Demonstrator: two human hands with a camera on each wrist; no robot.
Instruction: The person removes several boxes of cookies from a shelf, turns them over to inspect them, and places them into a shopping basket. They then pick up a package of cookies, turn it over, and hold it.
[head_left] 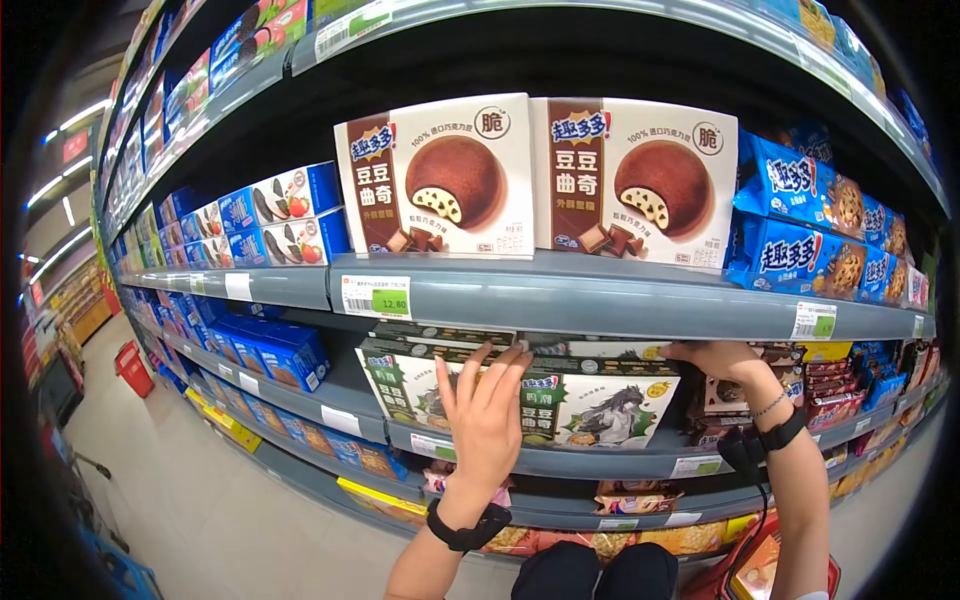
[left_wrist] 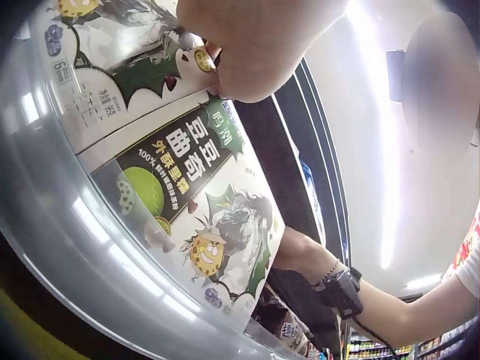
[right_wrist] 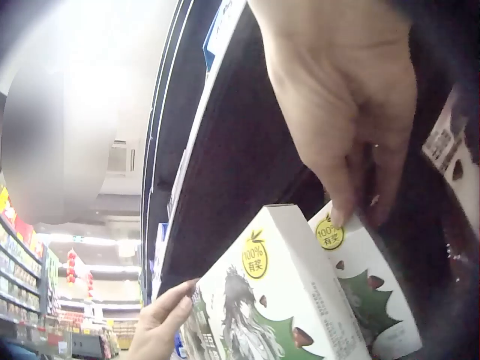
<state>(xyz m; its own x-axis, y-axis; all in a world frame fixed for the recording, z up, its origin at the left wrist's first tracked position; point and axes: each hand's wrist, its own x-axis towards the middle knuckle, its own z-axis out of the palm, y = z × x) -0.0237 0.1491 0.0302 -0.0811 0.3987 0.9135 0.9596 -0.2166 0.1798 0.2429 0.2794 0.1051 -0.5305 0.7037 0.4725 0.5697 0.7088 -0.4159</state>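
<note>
White and green cookie boxes stand in two side-by-side stacks on the middle shelf. My left hand (head_left: 482,405) lies over the inner edges of the left box (head_left: 400,385) and the front right box (head_left: 600,408), fingers extended onto their tops. My right hand (head_left: 715,362) reaches in at the right end of the row; in the right wrist view the right hand (right_wrist: 349,97) pinches the upper corner of a box (right_wrist: 375,289) behind the front box (right_wrist: 281,285). The left wrist view shows the front right box (left_wrist: 225,217) upright near the shelf lip.
Above is a shelf edge (head_left: 600,298) with two large brown and white boxes (head_left: 640,180) and blue cookie packs (head_left: 800,215). Blue boxes (head_left: 265,350) stand at left, red and brown packs (head_left: 835,390) at right. A red basket (head_left: 715,575) is low at right.
</note>
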